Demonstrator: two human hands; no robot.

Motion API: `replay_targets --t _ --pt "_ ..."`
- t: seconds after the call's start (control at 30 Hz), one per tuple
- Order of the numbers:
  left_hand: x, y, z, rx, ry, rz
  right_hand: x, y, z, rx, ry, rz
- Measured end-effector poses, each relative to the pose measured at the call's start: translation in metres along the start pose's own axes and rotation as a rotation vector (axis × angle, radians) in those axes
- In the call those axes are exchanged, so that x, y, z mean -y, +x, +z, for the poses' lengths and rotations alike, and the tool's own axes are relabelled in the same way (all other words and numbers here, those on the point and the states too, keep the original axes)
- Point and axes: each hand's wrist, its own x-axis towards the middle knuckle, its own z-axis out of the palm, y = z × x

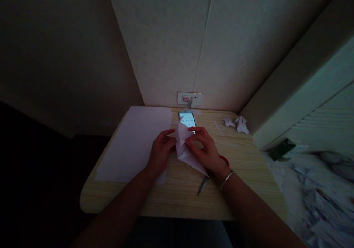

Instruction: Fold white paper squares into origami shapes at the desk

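A partly folded sheet of white paper [184, 133] is held up between both hands over the middle of the wooden table. My left hand [162, 148] grips its left edge, thumb and fingers closed on it. From the right, my right hand [203, 146] pinches a flap with thumb and fingertips; a bracelet circles that wrist. One pointed corner of the paper reaches down toward the table's front. Partly under my right hand lies a pair of scissors [203, 186] with red handles, blade toward me. Behind the paper, a phone [188, 119] shows a running timer.
White paper sheets [132, 141] cover the table's left side. Two small folded paper pieces [241, 124] and a thin paper strip [218, 127] lie at the back right. A wall socket [189, 98] with a plug sits behind the wooden table [249, 181]. Crumpled white items lie beyond the right edge.
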Motion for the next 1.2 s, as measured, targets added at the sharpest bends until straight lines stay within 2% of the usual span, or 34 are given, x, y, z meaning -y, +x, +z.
replay_targets --t 0.1,0.27,0.4,0.53,0.67,0.83,0.97,1.1,1.2 --pt "-0.001 -0.001 0.001 0.016 0.027 0.015 0.0 0.002 -0.001 -0.015 0.057 0.036" --pt "-0.001 -0.001 0.001 0.018 0.03 0.03 0.0 0.001 0.0 0.039 0.029 0.01" --pt "0.0 -0.003 0.002 0.021 0.083 0.022 -0.003 -0.001 0.002 -0.007 0.047 0.028" --pt "0.001 -0.003 0.003 0.035 0.134 0.049 -0.006 -0.001 0.005 0.003 -0.001 0.062" --pt "0.002 -0.001 0.003 -0.002 0.15 0.125 -0.005 0.001 0.005 0.005 -0.054 0.158" --pt "0.001 -0.003 0.001 -0.092 0.342 0.27 0.005 0.005 0.003 -0.002 0.045 0.132" --pt "0.004 -0.005 0.0 -0.084 0.474 0.344 0.01 0.005 0.004 0.018 0.242 0.285" --pt "0.005 -0.005 -0.002 0.057 0.435 0.196 0.006 0.003 0.007 0.073 0.51 0.562" --pt "0.003 -0.005 -0.002 0.095 0.442 0.16 0.001 0.001 0.008 0.067 0.613 0.666"
